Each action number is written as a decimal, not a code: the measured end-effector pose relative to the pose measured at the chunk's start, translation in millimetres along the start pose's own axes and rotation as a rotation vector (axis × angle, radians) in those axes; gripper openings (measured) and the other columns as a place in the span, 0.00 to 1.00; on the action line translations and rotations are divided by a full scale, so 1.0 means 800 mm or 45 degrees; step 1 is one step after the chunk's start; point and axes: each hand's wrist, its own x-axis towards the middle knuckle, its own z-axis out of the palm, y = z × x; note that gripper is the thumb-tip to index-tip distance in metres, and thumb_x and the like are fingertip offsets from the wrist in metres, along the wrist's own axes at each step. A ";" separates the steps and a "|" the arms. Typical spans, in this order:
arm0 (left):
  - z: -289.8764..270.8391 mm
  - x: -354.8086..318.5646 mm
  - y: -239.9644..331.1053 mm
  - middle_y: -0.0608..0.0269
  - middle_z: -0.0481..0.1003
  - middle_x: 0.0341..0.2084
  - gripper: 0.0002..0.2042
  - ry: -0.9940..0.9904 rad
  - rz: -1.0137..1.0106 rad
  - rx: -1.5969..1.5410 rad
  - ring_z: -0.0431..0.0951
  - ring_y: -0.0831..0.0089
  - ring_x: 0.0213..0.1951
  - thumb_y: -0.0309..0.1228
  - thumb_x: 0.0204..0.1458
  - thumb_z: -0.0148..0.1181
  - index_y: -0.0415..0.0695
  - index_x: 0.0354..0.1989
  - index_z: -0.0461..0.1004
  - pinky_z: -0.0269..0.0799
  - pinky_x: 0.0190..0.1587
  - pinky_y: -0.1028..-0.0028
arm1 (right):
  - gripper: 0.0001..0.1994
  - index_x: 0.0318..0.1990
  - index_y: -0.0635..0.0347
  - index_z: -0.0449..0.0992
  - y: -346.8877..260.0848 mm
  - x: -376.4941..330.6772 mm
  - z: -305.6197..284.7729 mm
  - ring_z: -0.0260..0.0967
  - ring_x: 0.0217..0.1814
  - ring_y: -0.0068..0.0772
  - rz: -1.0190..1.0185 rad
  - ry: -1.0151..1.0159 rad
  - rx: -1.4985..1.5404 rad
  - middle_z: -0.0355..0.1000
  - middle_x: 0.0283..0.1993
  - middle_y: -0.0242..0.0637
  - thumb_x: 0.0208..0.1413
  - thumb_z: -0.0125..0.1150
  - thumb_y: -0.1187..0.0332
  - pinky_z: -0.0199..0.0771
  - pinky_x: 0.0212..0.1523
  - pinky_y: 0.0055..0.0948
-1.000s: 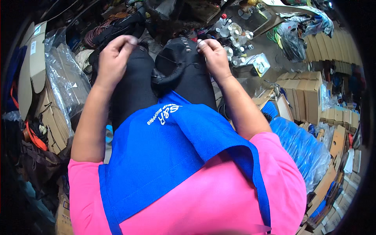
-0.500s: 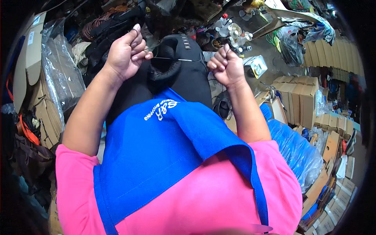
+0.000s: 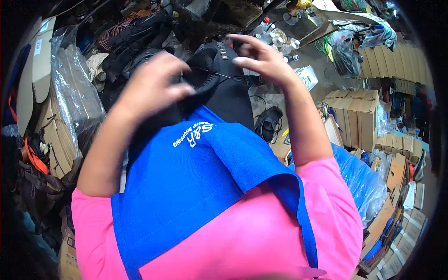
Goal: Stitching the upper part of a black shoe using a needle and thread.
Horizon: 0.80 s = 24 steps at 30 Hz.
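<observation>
On my lap, between my knees, lies a black item (image 3: 204, 70) that looks like a shoe, with an opening and a stitched rim. A thin, light-coloured needle-like rod (image 3: 225, 75) lies across its right side, with dark thread near it. To the item's upper right my right hand (image 3: 263, 60) is raised, its thumb and index finger stretched apart and nothing visible in them. My left hand (image 3: 161, 81) hovers at the left of the item, blurred by motion. Its thumb and fingers are apart, with no held thing visible.
My blue apron (image 3: 186, 186) covers my lap. Ahead to the right stand several small bottles (image 3: 280, 39) and a white can (image 3: 306, 77). A dark shoe (image 3: 269, 122) lies on the floor at right. Cardboard boxes (image 3: 357, 116) stand farther right; plastic-wrapped cardboard (image 3: 77, 88) is at left.
Both hands were closed and raised on either side of the black item. Now their fingers are spread; the left hand has come lower and the right hand has moved slightly inward and up.
</observation>
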 end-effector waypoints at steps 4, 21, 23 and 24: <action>0.043 0.005 0.015 0.54 0.72 0.36 0.15 -0.169 0.055 0.047 0.75 0.55 0.39 0.29 0.40 0.67 0.40 0.38 0.73 0.71 0.42 0.66 | 0.15 0.38 0.60 0.77 -0.027 0.042 0.035 0.58 0.26 0.17 -0.051 -0.259 -0.590 0.65 0.22 0.28 0.51 0.65 0.58 0.64 0.28 0.26; 0.076 0.010 0.017 0.53 0.71 0.29 0.12 0.024 -0.073 -0.141 0.73 0.56 0.32 0.36 0.50 0.60 0.40 0.34 0.71 0.69 0.36 0.64 | 0.17 0.23 0.67 0.70 -0.016 -0.027 0.066 0.63 0.20 0.36 0.039 0.000 -0.263 0.65 0.18 0.48 0.51 0.60 0.59 0.64 0.25 0.36; 0.079 0.009 0.019 0.53 0.71 0.30 0.11 0.074 0.028 -0.108 0.73 0.54 0.33 0.36 0.51 0.59 0.40 0.34 0.71 0.69 0.37 0.62 | 0.14 0.23 0.68 0.70 -0.021 -0.031 0.059 0.62 0.19 0.39 -0.038 -0.061 -0.467 0.64 0.19 0.50 0.49 0.56 0.63 0.63 0.25 0.37; 0.079 0.009 0.020 0.53 0.71 0.30 0.11 0.076 0.023 -0.104 0.73 0.54 0.33 0.36 0.51 0.59 0.40 0.34 0.71 0.69 0.37 0.62 | 0.14 0.23 0.68 0.70 -0.023 -0.034 0.059 0.62 0.19 0.39 -0.043 -0.065 -0.464 0.64 0.19 0.50 0.49 0.56 0.63 0.63 0.25 0.37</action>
